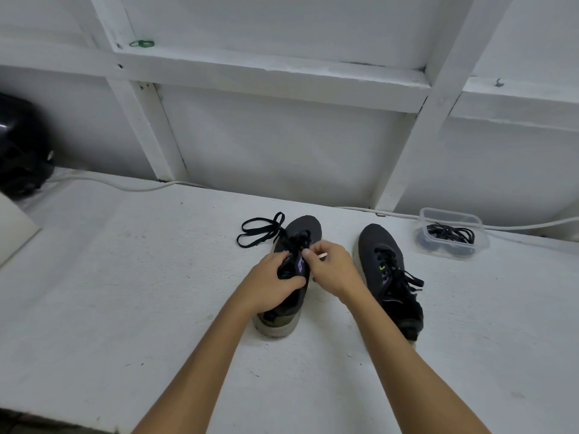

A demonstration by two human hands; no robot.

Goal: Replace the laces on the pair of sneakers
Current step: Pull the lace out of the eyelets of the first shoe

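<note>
Work at this moment is on the left sneaker (294, 245), which stands on the white surface (141, 292) with its toe pointing away from the person. The left hand (269, 285) holds the tongue and the upper part of the shoe, its fingers curled round it. The right hand (333, 267) pinches something small at the eyelets; a pale tip shows beside its fingers (308, 253), but whether it is a lace end or a small tool I cannot tell. The black lace (260, 231) lies in loose loops beside the toe, so the step seems to be pulling the old lace out. To do it well, the left hand should keep the shoe steady, and the right hand should loosen each crossing in order, not pull hard at one end. The right sneaker (388, 277) stands near, laced, and waits its turn. More laces lie in the clear plastic box (451, 219) further right, probably the new ones.
</note>
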